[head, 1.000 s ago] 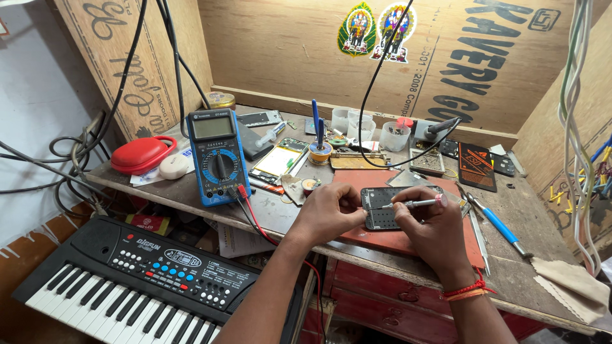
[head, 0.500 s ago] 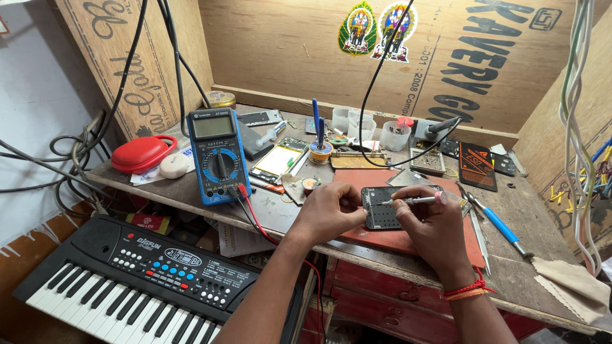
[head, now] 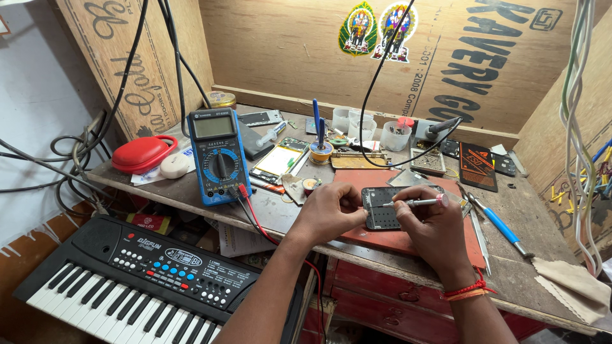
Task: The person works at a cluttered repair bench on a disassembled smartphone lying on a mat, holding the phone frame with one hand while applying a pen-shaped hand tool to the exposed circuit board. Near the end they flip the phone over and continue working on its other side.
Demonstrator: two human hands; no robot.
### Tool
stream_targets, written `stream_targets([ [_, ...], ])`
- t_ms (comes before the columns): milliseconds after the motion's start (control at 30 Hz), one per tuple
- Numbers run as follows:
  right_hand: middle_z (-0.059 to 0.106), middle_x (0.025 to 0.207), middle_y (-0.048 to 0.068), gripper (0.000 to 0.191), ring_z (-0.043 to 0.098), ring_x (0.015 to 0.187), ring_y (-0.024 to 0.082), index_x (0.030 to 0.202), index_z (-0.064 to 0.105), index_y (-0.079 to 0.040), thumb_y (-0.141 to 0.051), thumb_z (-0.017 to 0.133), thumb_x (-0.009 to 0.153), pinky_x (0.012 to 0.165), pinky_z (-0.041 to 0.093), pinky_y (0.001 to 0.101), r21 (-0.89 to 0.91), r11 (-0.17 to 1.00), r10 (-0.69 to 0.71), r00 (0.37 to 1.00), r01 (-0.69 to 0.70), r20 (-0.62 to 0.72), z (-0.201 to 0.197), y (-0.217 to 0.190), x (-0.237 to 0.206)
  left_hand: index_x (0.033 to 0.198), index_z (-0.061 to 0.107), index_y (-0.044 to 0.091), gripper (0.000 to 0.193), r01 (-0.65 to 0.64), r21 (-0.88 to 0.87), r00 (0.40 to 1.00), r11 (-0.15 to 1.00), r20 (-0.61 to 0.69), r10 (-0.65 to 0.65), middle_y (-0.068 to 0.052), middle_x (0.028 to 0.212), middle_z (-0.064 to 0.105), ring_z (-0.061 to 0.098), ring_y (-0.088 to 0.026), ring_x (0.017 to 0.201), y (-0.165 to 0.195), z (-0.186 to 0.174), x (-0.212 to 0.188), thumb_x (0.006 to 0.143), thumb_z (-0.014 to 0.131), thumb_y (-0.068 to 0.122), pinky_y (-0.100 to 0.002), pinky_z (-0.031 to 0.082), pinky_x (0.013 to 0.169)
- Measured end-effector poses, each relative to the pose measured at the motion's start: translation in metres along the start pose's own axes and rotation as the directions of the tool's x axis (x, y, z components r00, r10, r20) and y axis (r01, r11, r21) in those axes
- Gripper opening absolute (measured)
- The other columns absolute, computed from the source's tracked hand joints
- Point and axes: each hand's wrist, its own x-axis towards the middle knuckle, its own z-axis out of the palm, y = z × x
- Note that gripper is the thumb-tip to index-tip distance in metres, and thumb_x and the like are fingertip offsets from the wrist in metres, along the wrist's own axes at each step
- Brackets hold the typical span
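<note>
Hands are seen at the front edge of a cluttered wooden workbench (head: pixel 191 191). The left hand (head: pixel 331 213) is curled, its fingers pressed against the left side of a small dark opened phone (head: pixel 382 209), which is held flat on a red mat (head: pixel 414 239). The right hand (head: pixel 433 226) is closed around a thin silver screwdriver (head: pixel 414 203), gripped near its pink end, with the shaft lying almost level and the tip pointed left over the phone's upper part. Whether the tip is touching the phone cannot be told from this angle. Red and orange threads (head: pixel 468 292) are worn on the right wrist.

Left of the hands, a blue multimeter (head: pixel 218 156) is propped upright, and its red and black leads (head: pixel 252 213) are trailed down over the bench edge. A red oval case (head: pixel 141 153) is set further left, well apart from the phone. Behind the hands, a phone screen with a yellowish face (head: pixel 277 160) is laid near a small spool (head: pixel 321 151). A blue-handled tool (head: pixel 500 224) is placed just right of the mat, and a folded cloth (head: pixel 570 286) is draped at the bench's right corner. Below the bench, at lower left, a black keyboard with white keys (head: pixel 127 280) is seen.
</note>
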Motion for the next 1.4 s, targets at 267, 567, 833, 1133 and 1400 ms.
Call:
stream_targets([
  [267,0.065,0.068,0.001,0.007,0.058,0.060,0.006,0.091,0.075,-0.002,-0.007,0.072,0.088,0.053,0.048,0.0241,-0.005,1.000,-0.015,1.000,0.015,0.001,0.0000,0.0006,0.0001,0.090,0.075,0.006,0.025,-0.017,-0.009,1.000,1.000,-0.008,0.017,-0.004,0.084,0.077,0.075,-0.013,0.078,0.0003,-0.0007,-0.0005,0.074,0.078,0.025,-0.030,0.061,0.076],
  [567,0.066,0.069,0.001,0.007,0.059,0.061,0.005,0.092,0.075,-0.001,-0.006,0.071,0.088,0.053,0.048,0.0234,0.026,1.000,-0.008,1.000,0.008,0.004,0.0002,-0.0004,-0.0001,0.090,0.074,0.007,0.024,-0.011,0.002,1.000,1.000,-0.002,0.011,-0.004,0.084,0.076,0.074,-0.012,0.079,0.0005,-0.0005,-0.0006,0.075,0.078,0.025,-0.030,0.061,0.076],
  [833,0.065,0.066,0.001,0.007,0.058,0.058,0.005,0.091,0.074,-0.001,-0.007,0.071,0.089,0.051,0.047,0.0232,0.033,0.999,0.011,1.000,-0.011,0.017,-0.0002,0.0010,0.0002,0.091,0.074,0.008,0.024,0.003,0.016,1.000,1.000,0.008,-0.003,-0.003,0.084,0.076,0.074,-0.012,0.079,0.0009,-0.0007,-0.0006,0.076,0.077,0.026,-0.030,0.061,0.076],
  [1133,0.063,0.065,0.001,0.009,0.057,0.056,0.006,0.095,0.073,-0.001,-0.008,0.069,0.093,0.050,0.045,0.0235,0.185,0.978,0.091,0.995,-0.096,0.036,-0.0007,0.0026,0.0008,0.090,0.074,0.007,0.024,-0.006,0.000,1.000,1.000,0.001,0.006,-0.004,0.085,0.076,0.075,-0.012,0.080,-0.0013,0.0002,0.0004,0.075,0.078,0.026,-0.030,0.061,0.077],
  [1400,0.071,0.071,0.004,0.011,0.061,0.055,0.008,0.095,0.073,0.001,-0.008,0.070,0.091,0.048,0.049,0.0242,0.190,0.977,0.081,0.994,-0.094,0.076,-0.0015,0.0065,0.0024,0.090,0.074,0.007,0.026,-0.006,-0.014,1.000,1.000,-0.003,0.006,-0.003,0.084,0.076,0.075,-0.012,0.078,-0.0017,0.0003,0.0004,0.073,0.078,0.026,-0.029,0.061,0.075],
])
